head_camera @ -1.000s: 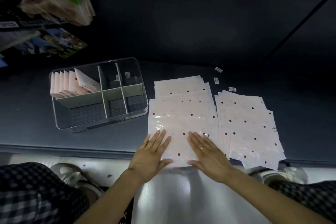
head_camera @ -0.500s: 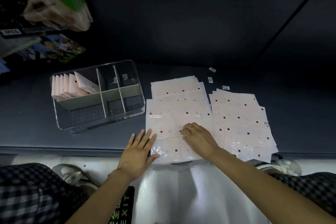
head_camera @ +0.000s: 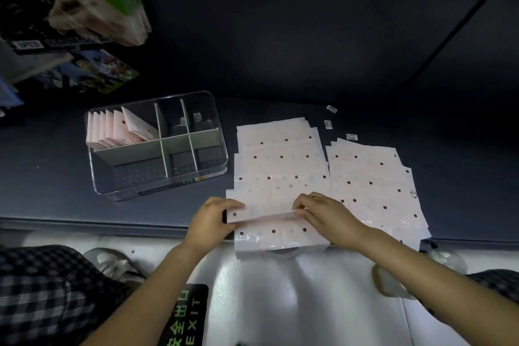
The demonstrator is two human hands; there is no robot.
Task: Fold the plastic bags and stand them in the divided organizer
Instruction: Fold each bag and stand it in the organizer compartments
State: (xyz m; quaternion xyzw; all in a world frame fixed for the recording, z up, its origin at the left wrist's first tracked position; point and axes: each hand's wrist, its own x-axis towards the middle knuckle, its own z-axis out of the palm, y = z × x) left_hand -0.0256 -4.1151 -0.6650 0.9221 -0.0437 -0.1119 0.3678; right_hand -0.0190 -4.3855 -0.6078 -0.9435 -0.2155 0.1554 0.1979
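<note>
Top polka-dot plastic bag [head_camera: 275, 229] lies at the near end of the left stack of bags [head_camera: 280, 160], overhanging the counter [head_camera: 56, 177] edge. The overhang prob. makes the edge easier to lift for folding.

Left hand [head_camera: 210, 219] pinches the bag's left end; right hand [head_camera: 323, 212] pinches the right end. Both are clamped on the same raised fold line, approx. level, w/ the clear film rolled between them. Wrists low, forearms converging from the near side, knuckles up.

2nd stack of flat bags [head_camera: 373, 185] lies just right of the 1st, touching or nearly so.

Clear divided organizer [head_camera: 157, 191] sits left of the stacks. Its rear-left compartment holds approx. 6 folded bags [head_camera: 120, 129] standing on edge, the last leaning right; other compartments hold no bags.

3 small labels [head_camera: 331, 115] lie beyond the stacks.
</note>
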